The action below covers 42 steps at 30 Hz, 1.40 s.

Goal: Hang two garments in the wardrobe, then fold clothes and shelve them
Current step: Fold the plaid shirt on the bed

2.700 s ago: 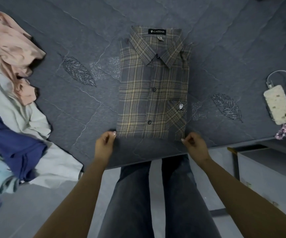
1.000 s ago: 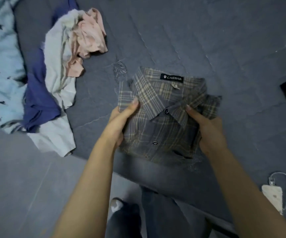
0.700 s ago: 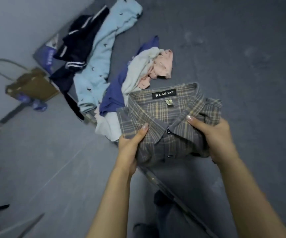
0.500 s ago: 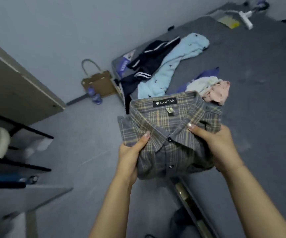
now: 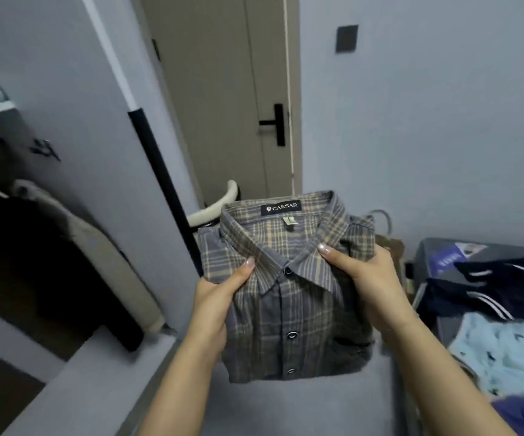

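Since the earlier frame the folded grey-and-tan plaid button-up shirt (image 5: pixel 289 284) has left the bed and travelled with the person, who has turned from the bed toward the open white wardrobe (image 5: pixel 75 127); the bedroom door (image 5: pixel 223 99) now fills the background.

Head view: the shirt is held in mid-air at chest height, between wardrobe and bed, resting on nothing. The left hand (image 5: pixel 213 305) clamps the shirt's left edge and the right hand (image 5: pixel 377 287) its right edge, each grip closed on the cloth with the thumb on top near the collar and the fingers tucked beneath (a two-sided hold that seems meant to keep the fold from sagging or springing open on the way to a shelf). The shirt faces up, buttons and black "CAESAR" neck label showing. Its long axis runs away from the person, collar at the far end and folded hem nearest the body, tipped slightly up toward the camera.

A beige garment (image 5: pixel 103 256) hangs in the wardrobe's dark interior at left. At right, a pale blue patterned garment (image 5: pixel 503 354) and a navy striped one (image 5: pixel 500 287) lie unfolded on the bed, apparently awaiting their turn.
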### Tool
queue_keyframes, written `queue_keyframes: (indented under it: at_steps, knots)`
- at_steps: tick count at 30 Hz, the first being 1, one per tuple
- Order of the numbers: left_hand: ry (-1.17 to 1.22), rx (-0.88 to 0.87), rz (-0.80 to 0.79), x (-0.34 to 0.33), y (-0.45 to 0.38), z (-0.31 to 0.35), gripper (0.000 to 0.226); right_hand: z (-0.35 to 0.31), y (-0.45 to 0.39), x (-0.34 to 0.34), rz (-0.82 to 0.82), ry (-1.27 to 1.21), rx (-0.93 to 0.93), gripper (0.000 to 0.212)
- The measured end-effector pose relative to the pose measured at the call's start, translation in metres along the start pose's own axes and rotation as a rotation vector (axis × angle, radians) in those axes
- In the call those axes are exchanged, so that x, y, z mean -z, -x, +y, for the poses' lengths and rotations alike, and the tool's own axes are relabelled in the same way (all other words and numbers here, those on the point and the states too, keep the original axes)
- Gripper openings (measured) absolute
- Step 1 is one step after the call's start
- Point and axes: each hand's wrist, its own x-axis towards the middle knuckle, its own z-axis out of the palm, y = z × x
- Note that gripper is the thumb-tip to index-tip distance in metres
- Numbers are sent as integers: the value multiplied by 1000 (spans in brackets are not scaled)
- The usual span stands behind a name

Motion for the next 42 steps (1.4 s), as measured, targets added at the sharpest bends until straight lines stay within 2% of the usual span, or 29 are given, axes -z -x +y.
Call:
queue_keyframes:
  at_steps: [6,10,15,19,22,24,29,31,33,35,36,39,42]
  knots:
    - [105,-196,265,53,-17,95,52,-32,-90,-123,-411,-52,-2,25]
    - [115,-282,475,95,-14,154,55,-57,-127,-216,-647,-64,-1,22]
    - [95,-441,689,154,-10,231,41,-89,-148,-337,-863,-177,-17,21]
    - [29,-601,814,204,-18,294,45,-111,-160,-433,-953,-220,-40,23]
    - [-37,-690,831,245,-31,339,40,-128,-173,-503,-1011,-238,-24,25]
    - [-73,-731,838,274,-44,371,44,-140,-186,-549,-1034,-228,-11,27]
    - [-114,-755,818,336,-77,457,42,-179,-216,-654,-1089,-110,-2,38]
    - [-128,-731,776,353,-90,495,47,-198,-230,-688,-1083,-74,11,40]
    - [-133,-701,733,367,-103,534,58,-219,-248,-719,-1061,-52,38,33]
    - [-151,-645,701,378,-118,573,63,-243,-269,-749,-1083,-12,63,17]
    - [-168,-614,679,384,-127,592,59,-254,-279,-764,-1107,16,77,13]
    - [-182,-557,649,405,-162,644,33,-283,-314,-818,-1097,84,142,20]
    - [-161,-476,665,436,-205,681,21,-294,-348,-876,-1067,214,170,19]
